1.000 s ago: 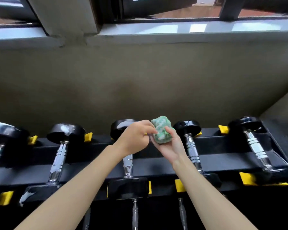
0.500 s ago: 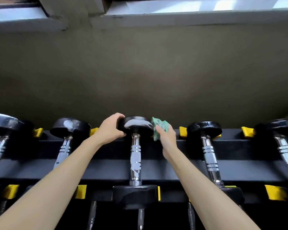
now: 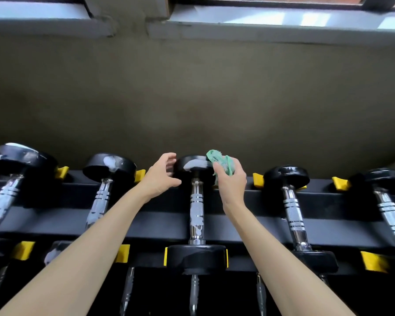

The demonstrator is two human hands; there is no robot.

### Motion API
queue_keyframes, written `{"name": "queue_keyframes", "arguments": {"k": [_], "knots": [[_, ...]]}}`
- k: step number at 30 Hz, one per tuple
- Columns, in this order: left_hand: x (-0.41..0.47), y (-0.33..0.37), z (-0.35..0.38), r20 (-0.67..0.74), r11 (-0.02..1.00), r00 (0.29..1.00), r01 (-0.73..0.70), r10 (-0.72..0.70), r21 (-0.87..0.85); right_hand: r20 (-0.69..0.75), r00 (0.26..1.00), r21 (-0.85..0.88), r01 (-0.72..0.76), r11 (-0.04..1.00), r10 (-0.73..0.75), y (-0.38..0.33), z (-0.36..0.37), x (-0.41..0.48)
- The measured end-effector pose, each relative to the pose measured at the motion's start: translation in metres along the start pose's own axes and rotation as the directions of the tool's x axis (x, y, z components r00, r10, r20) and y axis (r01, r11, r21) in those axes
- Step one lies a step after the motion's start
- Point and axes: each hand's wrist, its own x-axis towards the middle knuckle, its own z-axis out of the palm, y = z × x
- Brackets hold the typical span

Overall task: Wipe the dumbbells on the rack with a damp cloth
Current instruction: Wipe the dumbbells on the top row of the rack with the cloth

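A middle dumbbell (image 3: 196, 210) with a chrome handle and black heads lies front to back on the black rack (image 3: 255, 215). Its far head (image 3: 193, 164) carries a pale smear. My right hand (image 3: 230, 181) grips a crumpled green cloth (image 3: 221, 163) and holds it against the right side of that far head. My left hand (image 3: 161, 176) hovers just left of the head with fingers spread and curved, thumb low; it holds nothing.
Other dumbbells lie in a row on both sides, such as one at the left (image 3: 100, 192) and one at the right (image 3: 292, 206). Yellow stoppers (image 3: 258, 180) mark the cradles. A plain wall (image 3: 192, 99) rises behind, under a window sill (image 3: 283, 21). Lower handles show beneath.
My left hand has let go of the far head and opened beside it. My right hand has pushed the cloth up onto the head's right edge.
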Motion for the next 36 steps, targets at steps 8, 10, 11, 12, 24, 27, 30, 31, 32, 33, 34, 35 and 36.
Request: {"name": "queue_keyframes", "arguments": {"k": [8, 10, 11, 12, 24, 27, 30, 31, 32, 33, 34, 35, 36], "knots": [[-0.017, -0.009, -0.014, -0.114, 0.999, 0.993, 0.025, -0.022, 0.026, 0.204, 0.922, -0.464, 0.388, 0.796, -0.33, -0.021, 0.032, -0.012], [-0.02, -0.011, -0.018, -0.151, 0.999, 0.988, 0.029, -0.024, 0.034, 0.295, 0.883, -0.512, 0.468, 0.721, -0.365, -0.023, 0.038, -0.015], [-0.021, -0.011, -0.019, -0.163, 0.999, 0.986, 0.031, -0.025, 0.034, 0.35, 0.857, -0.523, 0.514, 0.679, -0.379, -0.023, 0.04, -0.018], [-0.023, -0.011, -0.021, -0.174, 0.999, 0.984, 0.031, -0.025, 0.03, 0.404, 0.826, -0.529, 0.561, 0.637, -0.392, -0.023, 0.042, -0.021], [-0.044, -0.004, -0.031, -0.254, 0.992, 0.964, 0.044, -0.073, -0.118, 0.461, 0.876, -0.32, 0.014, 0.947, 0.142, -0.019, 0.014, -0.056], [-0.051, 0.004, -0.032, -0.212, 0.975, 0.971, 0.063, -0.108, -0.212, 0.438, 0.842, 0.028, -0.364, 0.931, 0.316, -0.021, -0.006, -0.057], [-0.063, 0.016, -0.028, -0.013, 0.932, 0.992, 0.116, -0.128, -0.342, 0.482, 0.797, 0.266, -0.528, 0.807, 0.363, -0.021, -0.02, -0.055], [-0.067, 0.021, -0.026, 0.08, 0.918, 0.99, 0.139, -0.117, -0.373, 0.497, 0.79, 0.299, -0.543, 0.785, 0.358, -0.022, -0.023, -0.056], [-0.071, 0.024, -0.023, 0.171, 0.909, 0.98, 0.162, -0.103, -0.384, 0.516, 0.782, 0.311, -0.55, 0.775, 0.348, -0.023, -0.026, -0.057], [-0.074, 0.026, -0.019, 0.242, 0.911, 0.967, 0.174, -0.085, -0.374, 0.539, 0.771, 0.315, -0.557, 0.768, 0.339, -0.023, -0.028, -0.057], [-0.075, 0.026, -0.015, 0.286, 0.921, 0.956, 0.164, -0.061, -0.354, 0.563, 0.76, 0.318, -0.561, 0.764, 0.325, -0.022, -0.031, -0.057], [-0.075, 0.026, -0.011, 0.305, 0.93, 0.952, 0.142, -0.034, -0.34, 0.587, 0.748, 0.319, -0.566, 0.76, 0.311, -0.022, -0.033, -0.057], [-0.074, 0.026, -0.007, 0.3, 0.935, 0.954, 0.116, -0.011, -0.336, 0.602, 0.74, 0.317, -0.567, 0.76, 0.301, -0.02, -0.036, -0.056]]}}
